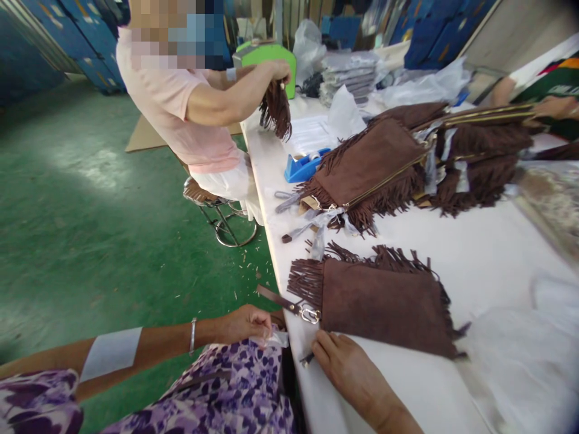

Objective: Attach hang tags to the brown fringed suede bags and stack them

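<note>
A brown suede bag [380, 307] with fringed edges lies flat on the white table in front of me. From its left end a brown strap [278, 297] with a metal clasp [310, 314] reaches over the table edge. My left hand [246, 325] is closed in a pinch on a piece of clear plastic film [274, 339], just off the table edge, above my lap. My right hand [350, 367] rests at the bag's near left corner with its fingers curled together. A small dark tip [307, 360] pokes out beside those fingers; what they grip is mostly hidden.
Several fringed bags [375, 160] with gold zippers are piled farther back, near a blue tape dispenser [305, 164]. Across the corner, a co-worker in a pink shirt [158, 90] holds a fringed piece [277, 108]. Clear plastic [511, 355] lies at right. A stool [226, 217] stands left.
</note>
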A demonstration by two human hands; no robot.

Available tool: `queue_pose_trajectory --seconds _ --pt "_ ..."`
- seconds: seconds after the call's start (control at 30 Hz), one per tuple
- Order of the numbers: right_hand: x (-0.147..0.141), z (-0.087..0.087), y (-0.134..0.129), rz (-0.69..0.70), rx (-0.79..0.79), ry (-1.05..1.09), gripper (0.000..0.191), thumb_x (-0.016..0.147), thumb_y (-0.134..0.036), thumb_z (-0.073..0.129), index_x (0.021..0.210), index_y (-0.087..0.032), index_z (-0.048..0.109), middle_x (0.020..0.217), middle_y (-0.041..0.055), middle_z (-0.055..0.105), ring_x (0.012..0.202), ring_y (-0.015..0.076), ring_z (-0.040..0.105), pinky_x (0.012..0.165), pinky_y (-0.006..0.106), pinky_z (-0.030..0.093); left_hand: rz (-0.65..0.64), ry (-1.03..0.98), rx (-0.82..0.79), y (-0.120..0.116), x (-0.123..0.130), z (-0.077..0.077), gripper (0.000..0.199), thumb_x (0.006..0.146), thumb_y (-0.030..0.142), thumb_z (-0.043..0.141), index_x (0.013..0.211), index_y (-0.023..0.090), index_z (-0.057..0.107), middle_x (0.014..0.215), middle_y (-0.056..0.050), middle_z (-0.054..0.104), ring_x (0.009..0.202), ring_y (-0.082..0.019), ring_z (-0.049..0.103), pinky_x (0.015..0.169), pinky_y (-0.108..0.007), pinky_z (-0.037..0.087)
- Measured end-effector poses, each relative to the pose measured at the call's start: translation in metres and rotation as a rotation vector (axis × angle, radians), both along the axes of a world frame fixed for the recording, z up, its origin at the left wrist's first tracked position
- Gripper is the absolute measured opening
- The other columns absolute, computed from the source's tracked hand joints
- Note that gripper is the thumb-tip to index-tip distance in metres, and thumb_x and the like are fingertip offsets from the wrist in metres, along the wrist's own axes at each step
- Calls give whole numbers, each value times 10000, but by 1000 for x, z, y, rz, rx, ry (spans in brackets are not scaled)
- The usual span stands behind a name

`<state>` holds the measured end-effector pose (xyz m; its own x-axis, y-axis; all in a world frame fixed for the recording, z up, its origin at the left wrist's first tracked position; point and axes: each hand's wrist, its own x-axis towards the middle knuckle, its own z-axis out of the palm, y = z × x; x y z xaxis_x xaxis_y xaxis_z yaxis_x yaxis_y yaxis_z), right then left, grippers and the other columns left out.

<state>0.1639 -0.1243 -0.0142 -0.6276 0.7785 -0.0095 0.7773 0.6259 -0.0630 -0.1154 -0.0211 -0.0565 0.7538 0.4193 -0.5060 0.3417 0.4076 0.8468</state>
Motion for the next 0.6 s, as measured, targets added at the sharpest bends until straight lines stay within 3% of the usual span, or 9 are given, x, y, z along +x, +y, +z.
queue_pose_trajectory --seconds 0.13,0.3,0.4,0.6 --pt "-5 -1 1 -74 -36 23 286 767 6 610 968 -192 565 930 34 618 713 213 616 622 339 524 6 22 46 7 -3 1 379 825 469 676 863 92 675 743 -31 672 681 -142 598 650 -220 440" --pt "-17 -9 -1 -360 -127 210 234 887 -35 495 1020 -222 538 902 0 628 589 152 610 533 270 455 1 59 124 13 -6 9 344 852 431 639 865 90 681 750 -35 684 692 -142 601 639 -206 430" --pt "-27 -12 -4 -519 -196 426 185 951 -120 432 1045 -232 546 907 -3 655 649 141 656 556 243 465 1 84 189 13 -6 16 298 871 381 611 860 93 688 765 -31 689 716 -144 598 660 -209 430" --pt "-43 -9 -7 -586 -231 612 345 959 -131 361 1218 -242 560 975 28 680 790 158 688 696 252 525 14 120 292 8 -1 22 262 878 341 594 855 103 700 773 -19 682 719 -135 585 656 -203 417"
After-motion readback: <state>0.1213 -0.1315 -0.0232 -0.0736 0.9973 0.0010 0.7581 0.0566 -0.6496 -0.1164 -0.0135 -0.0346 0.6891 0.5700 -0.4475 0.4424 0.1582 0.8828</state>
